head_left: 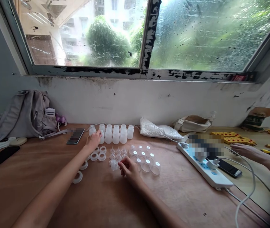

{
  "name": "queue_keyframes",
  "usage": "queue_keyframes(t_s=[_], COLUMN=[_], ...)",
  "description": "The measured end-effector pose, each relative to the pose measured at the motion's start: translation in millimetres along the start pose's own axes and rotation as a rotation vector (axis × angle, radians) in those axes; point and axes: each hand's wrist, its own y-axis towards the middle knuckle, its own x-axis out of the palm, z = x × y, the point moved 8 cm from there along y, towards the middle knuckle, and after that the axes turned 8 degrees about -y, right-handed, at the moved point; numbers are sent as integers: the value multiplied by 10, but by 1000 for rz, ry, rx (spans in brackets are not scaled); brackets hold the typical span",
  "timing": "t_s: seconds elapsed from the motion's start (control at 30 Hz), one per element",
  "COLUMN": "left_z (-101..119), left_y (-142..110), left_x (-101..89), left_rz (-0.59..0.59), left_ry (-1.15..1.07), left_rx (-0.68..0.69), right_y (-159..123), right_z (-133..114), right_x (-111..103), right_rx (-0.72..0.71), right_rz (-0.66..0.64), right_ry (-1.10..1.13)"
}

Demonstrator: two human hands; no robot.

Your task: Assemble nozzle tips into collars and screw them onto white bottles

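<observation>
My left hand (94, 140) reaches to the left end of a cluster of frosted white bottles (116, 136). Its fingers are closed at the front-left bottle (101, 137). Lower down, my right hand (129, 171) pinches a clear ribbed plastic piece (114, 164) between thumb and fingertips. Behind that piece lie small clear nipple-like parts (118, 152) in rows. White rings (94, 156) lie beneath my left forearm and beside it. Clear round caps with white centres (145, 167) are laid out to the right of my right hand.
A phone (76, 136) and a grey backpack (28, 114) are at the left. On the right lie a white power strip (206, 167) with cables, a dark phone (227, 167) and yellow parts (239, 139). Another person's hand (246, 150) extends there. A silvery pouch (158, 129) lies by the wall.
</observation>
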Motion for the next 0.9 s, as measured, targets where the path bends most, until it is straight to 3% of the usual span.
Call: queue_keyframes(t_s=[0.23,0.33,0.53,0.73,0.9], left_z=[155,196,197,157,13], left_y=[-419,-711,-1187,-1364,-1343], left_x=[-465,-530,-379,-232,-56], left_rz=[210,230,197,165,225], left_ry=[60,32,-76,-260,-533], left_rx=[164,233,298,298,118], right_y=[5,3,10,16,15], right_z=[3,-20,-23,-5,-10], right_x=[-34,-51,-68,-95,-102], right_rx=[-25,-31,-40,-44,-56], right_rz=[19,32,49,64,72], right_ry=[4,7,-13,-42,-49])
